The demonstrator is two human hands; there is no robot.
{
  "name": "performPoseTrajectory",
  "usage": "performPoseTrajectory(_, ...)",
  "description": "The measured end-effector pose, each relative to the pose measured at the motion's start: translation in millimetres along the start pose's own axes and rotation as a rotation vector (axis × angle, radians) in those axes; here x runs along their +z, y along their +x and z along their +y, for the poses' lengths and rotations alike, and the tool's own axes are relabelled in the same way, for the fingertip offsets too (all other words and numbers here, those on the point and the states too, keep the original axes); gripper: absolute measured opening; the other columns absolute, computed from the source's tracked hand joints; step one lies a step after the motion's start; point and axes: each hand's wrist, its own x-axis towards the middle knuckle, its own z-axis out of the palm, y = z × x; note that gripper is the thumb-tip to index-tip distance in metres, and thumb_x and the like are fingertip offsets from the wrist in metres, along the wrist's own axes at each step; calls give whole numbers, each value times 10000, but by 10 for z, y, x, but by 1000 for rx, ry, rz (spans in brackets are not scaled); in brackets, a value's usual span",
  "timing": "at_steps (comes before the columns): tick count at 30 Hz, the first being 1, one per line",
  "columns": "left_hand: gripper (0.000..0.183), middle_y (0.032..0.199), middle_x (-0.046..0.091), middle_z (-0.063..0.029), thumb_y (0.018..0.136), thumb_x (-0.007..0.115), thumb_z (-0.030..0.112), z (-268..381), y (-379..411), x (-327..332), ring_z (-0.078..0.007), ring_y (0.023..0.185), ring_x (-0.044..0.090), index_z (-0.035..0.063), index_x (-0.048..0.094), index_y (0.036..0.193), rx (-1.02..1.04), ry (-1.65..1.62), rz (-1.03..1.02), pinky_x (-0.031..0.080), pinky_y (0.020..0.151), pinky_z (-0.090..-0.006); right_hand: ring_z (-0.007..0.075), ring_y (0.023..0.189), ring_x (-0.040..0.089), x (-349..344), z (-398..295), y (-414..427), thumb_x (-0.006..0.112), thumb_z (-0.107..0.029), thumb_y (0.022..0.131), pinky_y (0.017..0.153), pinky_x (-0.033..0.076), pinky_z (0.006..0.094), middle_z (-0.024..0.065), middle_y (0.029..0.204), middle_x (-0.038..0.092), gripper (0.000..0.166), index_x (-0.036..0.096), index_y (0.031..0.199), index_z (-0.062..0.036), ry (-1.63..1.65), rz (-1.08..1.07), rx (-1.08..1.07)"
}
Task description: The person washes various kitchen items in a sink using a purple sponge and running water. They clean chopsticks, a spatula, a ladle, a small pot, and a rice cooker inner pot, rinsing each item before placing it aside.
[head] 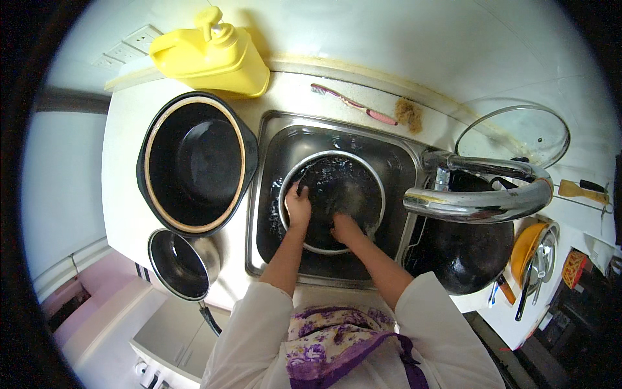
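Observation:
A round dark pan with a bright metal rim point(380, 182) sits inside the stainless steel sink point(413, 150). My left hand point(297, 206) grips the pan's left rim, thumb towards the inside. My right hand point(344, 227) reaches down into the pan near its lower middle. Its fingers are hidden in dark, cloudy liquid, so what they hold, if anything, cannot be seen. Water glints in the pan and in the sink around it.
Left of the sink stand a large black pot point(199, 160) and a small saucepan point(180, 265); behind, a yellow jug point(214, 58). A toothbrush point(354, 103) and brown scrubber point(408, 115) lie on the back ledge. The chrome faucet point(478, 202) overhangs a black wok point(461, 257); a glass lid point(515, 136) leans behind.

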Motion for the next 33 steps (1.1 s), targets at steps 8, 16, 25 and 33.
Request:
performPoseTrajectory(8,648,1227,504,-121,884,330,572,285,137,-352,-262,1103,481,53,449,1254,-641,-603,-494,350,963,-378,347,973,520,-466,-8,549,564,-141,815,843,415,396,191,1047,522,287,479,1064,-25,776,807,-349)
performPoseTrajectory(16,809,1336,396,-92,784,301,734,197,2,-161,-274,1188,397,138,371,1327,-946,-819,-436,331,975,-432,391,1027,488,37,-522,1007,496,-267,873,884,384,429,254,1127,502,414,440,1160,26,941,697,-222)
performPoseTrajectory(25,273,1005,603,-79,867,526,175,32,22,-38,-226,922,566,48,546,1107,-801,-865,-281,440,835,-360,377,821,593,30,-263,233,555,-282,785,725,474,439,221,861,610,317,593,960,-21,276,203,-160)
performPoseTrajectory(33,404,1010,597,-128,762,503,-85,585,113,-325,-298,929,577,80,583,1122,278,-66,-458,435,819,-296,363,834,592,-350,-25,-577,564,-256,765,719,476,441,219,875,606,305,599,968,-32,133,252,5)
